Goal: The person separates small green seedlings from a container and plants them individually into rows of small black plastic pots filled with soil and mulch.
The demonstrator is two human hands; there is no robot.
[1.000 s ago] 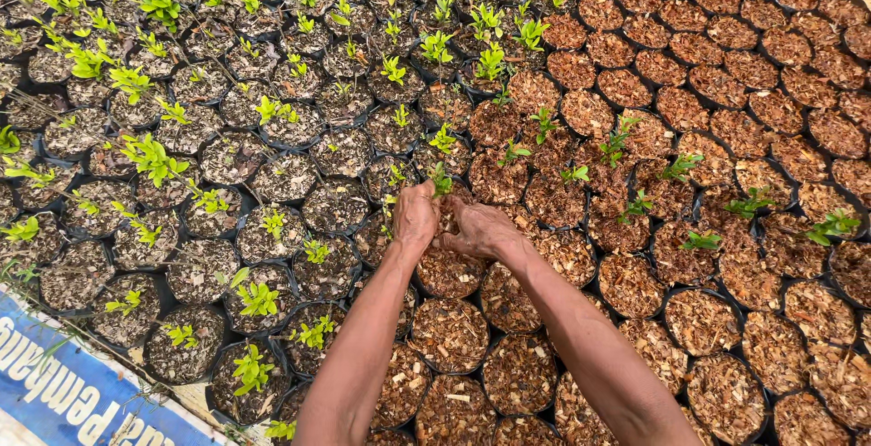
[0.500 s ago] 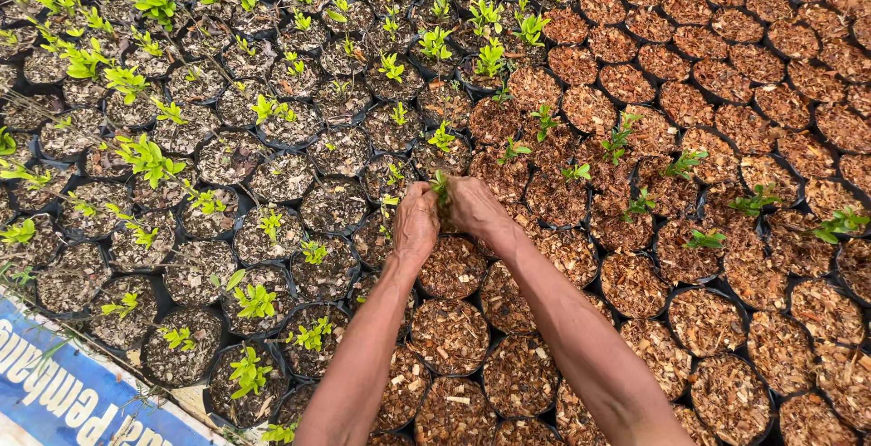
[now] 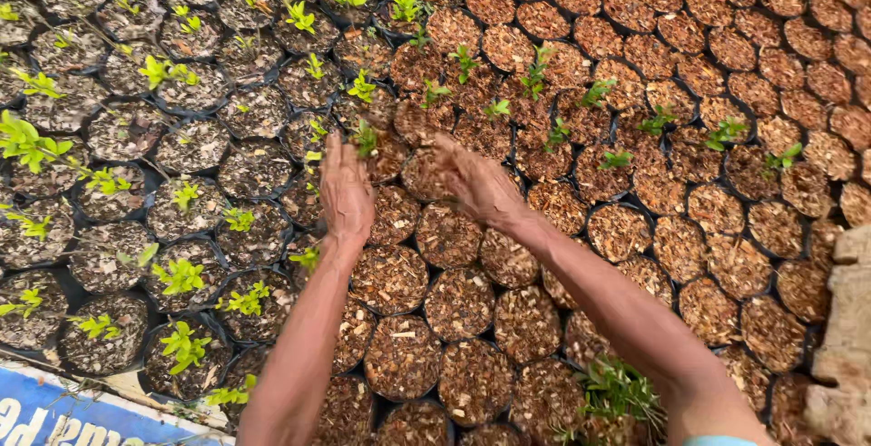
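My left hand (image 3: 347, 190) is held flat with fingers stretched out, just left of a small green seedling (image 3: 366, 135) standing in a black pot of brown wood chips (image 3: 388, 157). My right hand (image 3: 476, 183) hovers to the right of that pot, blurred by motion, fingers loosely apart and nothing visible in it. Neither hand touches the seedling. Both forearms reach up from the bottom of the view over rows of chip-filled pots (image 3: 458, 305).
Dense rows of black pots fill the ground: darker ones with taller seedlings (image 3: 181, 275) on the left, brown seedless ones (image 3: 780, 56) on the right. A bundle of loose green seedlings (image 3: 617, 392) lies under my right arm. Blue banner (image 3: 36, 414) bottom left; pale rough block (image 3: 848, 319) at right.
Both hands were pressed together around the seedling in the pot; they have now let go and moved apart. The view has shifted, bringing the seedling bundle and the block into sight.
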